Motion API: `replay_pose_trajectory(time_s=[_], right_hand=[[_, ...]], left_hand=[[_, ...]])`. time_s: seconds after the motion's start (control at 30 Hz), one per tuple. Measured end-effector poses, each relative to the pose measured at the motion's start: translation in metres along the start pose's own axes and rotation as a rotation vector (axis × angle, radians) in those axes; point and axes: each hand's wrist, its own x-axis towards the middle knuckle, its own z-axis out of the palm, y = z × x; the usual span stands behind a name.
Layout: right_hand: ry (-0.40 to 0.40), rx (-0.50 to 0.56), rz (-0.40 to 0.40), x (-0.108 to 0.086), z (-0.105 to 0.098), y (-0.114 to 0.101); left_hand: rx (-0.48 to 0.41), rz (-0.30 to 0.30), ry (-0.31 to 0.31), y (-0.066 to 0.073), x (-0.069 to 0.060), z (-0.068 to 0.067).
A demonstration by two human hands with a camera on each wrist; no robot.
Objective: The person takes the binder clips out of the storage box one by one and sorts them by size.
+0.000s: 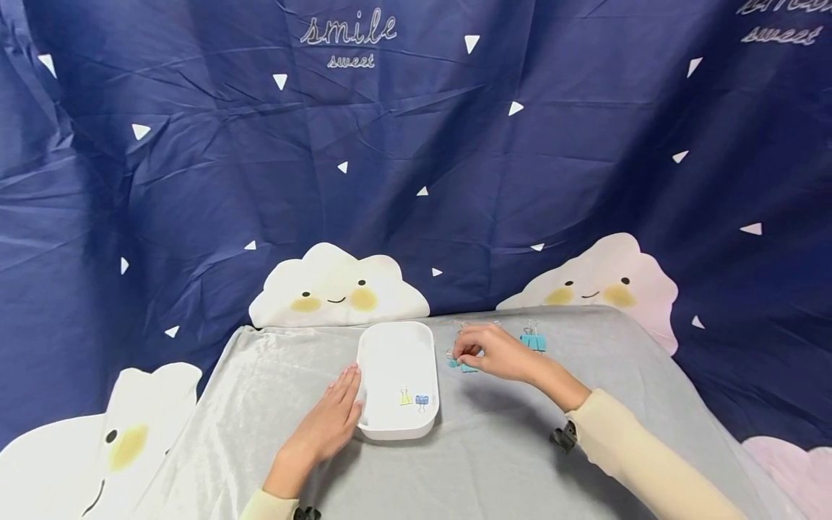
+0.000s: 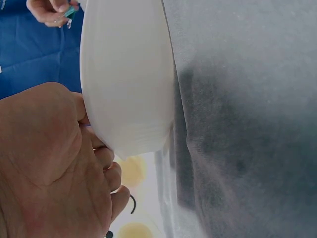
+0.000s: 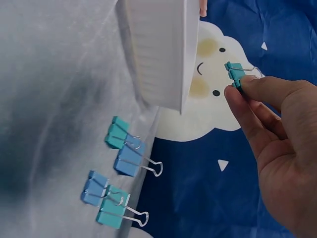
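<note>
A white rectangular box [image 1: 398, 435] stands on the grey cloth, with a yellow binder clip [image 1: 406, 396] and a blue binder clip [image 1: 422, 399] lying in its near end. Against its left wall rests my left hand [image 1: 328, 420], fingers fairly straight; in the left wrist view the fingers [image 2: 105, 157] touch the box's rim. To the right of the box, my right hand [image 1: 497, 352] pinches a small teal binder clip [image 3: 236, 73] between thumb and fingertips. Close to that hand lie a teal clip [image 3: 117, 133] and a blue clip [image 3: 132, 156].
Farther right on the cloth are a large teal binder clip [image 3: 113, 207] and another blue clip [image 3: 94, 189], side by side. The grey cloth [image 1: 507, 462] covers the table up to a dark blue curtain [image 1: 403, 144] with printed clouds behind it.
</note>
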Motion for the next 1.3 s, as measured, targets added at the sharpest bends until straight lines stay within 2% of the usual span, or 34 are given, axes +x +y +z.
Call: replay_pose_trajectory(time_s=[0.3, 0.77, 0.97, 1.3], right_hand=[[0.037, -0.023, 0.049, -0.021, 0.009, 0.010], [0.061, 0.037, 0.063, -0.047, 0.038, 0.032], [0.101, 0.026, 0.059, -0.053, 0.051, 0.040], [0.075, 0.060, 0.191, -0.061, 0.066, 0.051]], left_hand=[[-0.006, -0.005, -0.008, 0.001, -0.001, 0.000], [-0.012, 0.003, -0.005, -0.002, 0.000, 0.002], [-0.019, 0.000, -0.007, -0.002, 0.000, 0.001], [-0.028, 0.012, 0.009, -0.003, 0.000, 0.002]])
